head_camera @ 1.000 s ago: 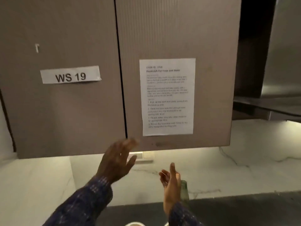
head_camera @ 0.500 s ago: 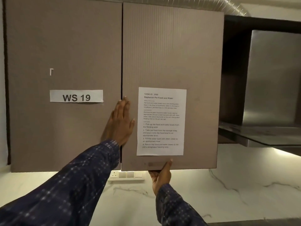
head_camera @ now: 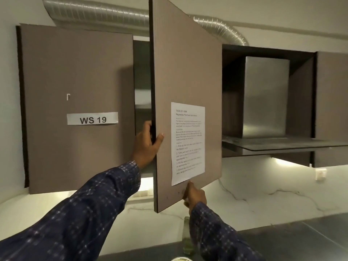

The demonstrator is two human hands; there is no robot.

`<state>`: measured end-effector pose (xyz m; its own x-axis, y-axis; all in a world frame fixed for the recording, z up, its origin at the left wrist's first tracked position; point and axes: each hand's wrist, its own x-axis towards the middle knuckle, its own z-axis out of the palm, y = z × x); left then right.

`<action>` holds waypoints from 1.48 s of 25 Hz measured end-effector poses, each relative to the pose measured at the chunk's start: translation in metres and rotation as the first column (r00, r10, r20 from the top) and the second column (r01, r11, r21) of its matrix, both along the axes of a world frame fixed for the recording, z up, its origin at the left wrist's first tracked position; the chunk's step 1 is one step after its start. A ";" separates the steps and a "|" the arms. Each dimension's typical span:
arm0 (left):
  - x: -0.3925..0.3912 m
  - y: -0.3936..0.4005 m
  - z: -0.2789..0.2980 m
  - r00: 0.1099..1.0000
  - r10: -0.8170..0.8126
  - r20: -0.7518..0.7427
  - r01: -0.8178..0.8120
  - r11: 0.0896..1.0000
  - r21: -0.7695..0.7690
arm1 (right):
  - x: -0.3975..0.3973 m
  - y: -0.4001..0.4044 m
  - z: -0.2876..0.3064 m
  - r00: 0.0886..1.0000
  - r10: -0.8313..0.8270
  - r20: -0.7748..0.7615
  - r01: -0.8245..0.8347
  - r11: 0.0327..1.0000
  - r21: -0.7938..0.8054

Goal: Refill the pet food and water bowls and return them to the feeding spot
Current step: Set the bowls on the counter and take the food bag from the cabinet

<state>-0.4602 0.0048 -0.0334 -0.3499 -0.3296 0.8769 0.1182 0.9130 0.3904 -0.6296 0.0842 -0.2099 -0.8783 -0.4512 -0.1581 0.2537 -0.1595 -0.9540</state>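
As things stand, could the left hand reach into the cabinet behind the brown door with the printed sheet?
Probably yes: the brown door is swung partly open, and the left hand already grips its free edge beside the open gap.

Cabinet interior (head_camera: 142, 76): mostly hidden behind the open door (head_camera: 188, 72).
Bowl (head_camera: 181, 259): cut by bottom edge.
Instruction sheet (head_camera: 188, 144): print blurred.

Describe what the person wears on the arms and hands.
Both arms are in long sleeves of dark navy cloth with a fine, pale check pattern, left sleeve and right sleeve, reaching the wrists. The left hand and right hand are bare; no gloves or rings are visible.
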 end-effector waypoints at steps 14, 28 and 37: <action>-0.063 0.204 -0.080 0.869 -0.483 0.105 0.494 0.845 -0.204 | 0.087 0.205 0.282 0.206 -0.312 -0.928 0.434 0.879 -0.199; -0.168 0.261 -0.153 0.812 -0.493 0.314 0.557 0.814 -0.163 | -0.013 0.308 0.271 0.260 -0.354 -0.898 0.660 0.744 -0.102; -0.145 0.050 -0.141 0.891 -0.252 0.378 0.259 0.965 0.033 | -0.003 0.208 0.212 -0.346 -0.599 -0.722 0.567 0.479 -0.670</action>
